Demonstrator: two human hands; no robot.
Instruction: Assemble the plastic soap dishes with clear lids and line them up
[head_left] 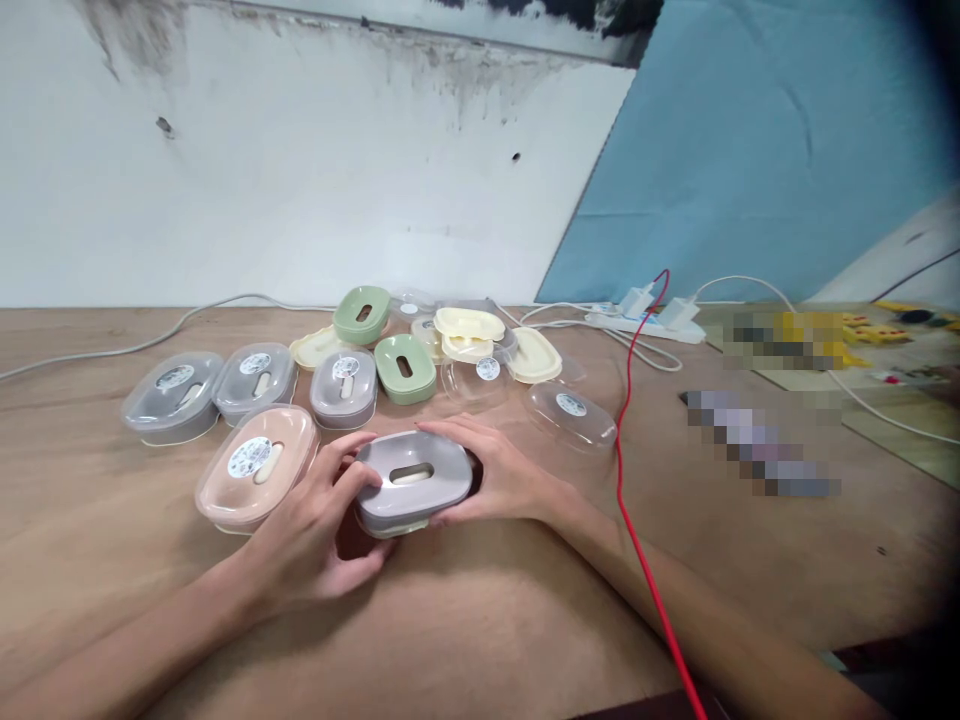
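Two-handed, gripping the gray slotted box (414,497) to the right of the peach box (255,492), with left hand (311,535) and right hand (506,480) half-curled around opposite ends and long axis lying nearly crosswise between them, equally near both.

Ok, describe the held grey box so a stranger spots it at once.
Over the near part of the brown table, find the left hand and right hand. Between them is a rounded grey box with a slot in its top. The grey boxes farther left bear round stickers; this one shows none.
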